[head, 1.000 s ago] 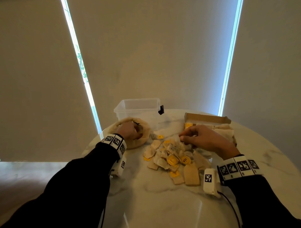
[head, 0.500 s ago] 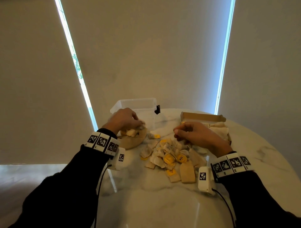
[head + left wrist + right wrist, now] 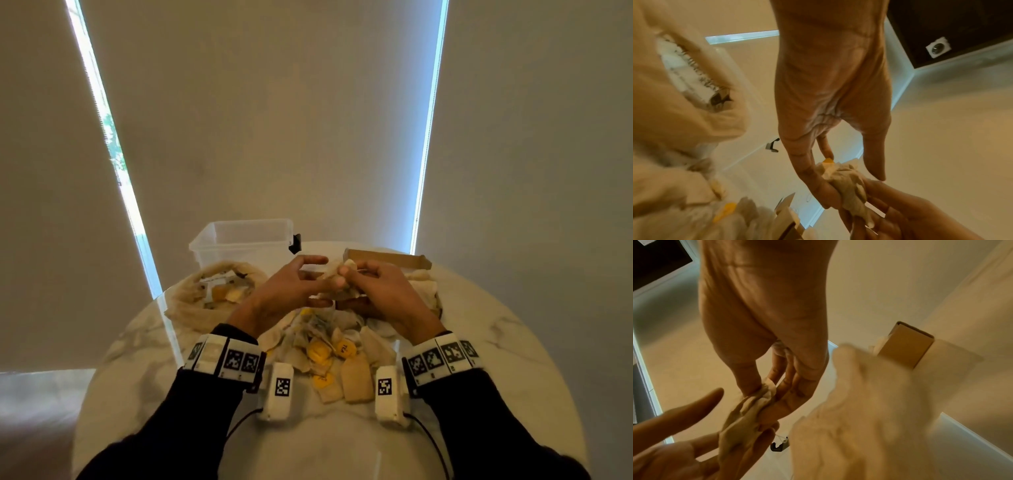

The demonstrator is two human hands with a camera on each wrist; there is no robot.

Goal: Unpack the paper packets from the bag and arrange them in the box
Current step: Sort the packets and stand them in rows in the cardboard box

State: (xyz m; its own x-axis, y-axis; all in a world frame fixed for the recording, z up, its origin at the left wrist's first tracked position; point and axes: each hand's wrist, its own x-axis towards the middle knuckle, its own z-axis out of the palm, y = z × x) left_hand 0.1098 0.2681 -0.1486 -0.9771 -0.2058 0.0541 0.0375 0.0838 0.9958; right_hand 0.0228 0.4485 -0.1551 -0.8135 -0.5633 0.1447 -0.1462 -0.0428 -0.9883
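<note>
Holding 1 packet [image 3: 337, 274], 2 hands.

A round white marble table [image 3: 496, 359] carries a cloth bag [image 3: 191, 301], a clear plastic box [image 3: 239, 246], a cardboard box [image 3: 383, 260] and a heap of paper packets [image 3: 329, 356] in the middle

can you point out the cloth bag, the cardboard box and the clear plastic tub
cloth bag [image 3: 191, 308]: head view, on its front cloth wall.
cardboard box [image 3: 383, 259]: head view, on its brown back wall.
clear plastic tub [image 3: 239, 251]: head view, on its near side wall.
</note>
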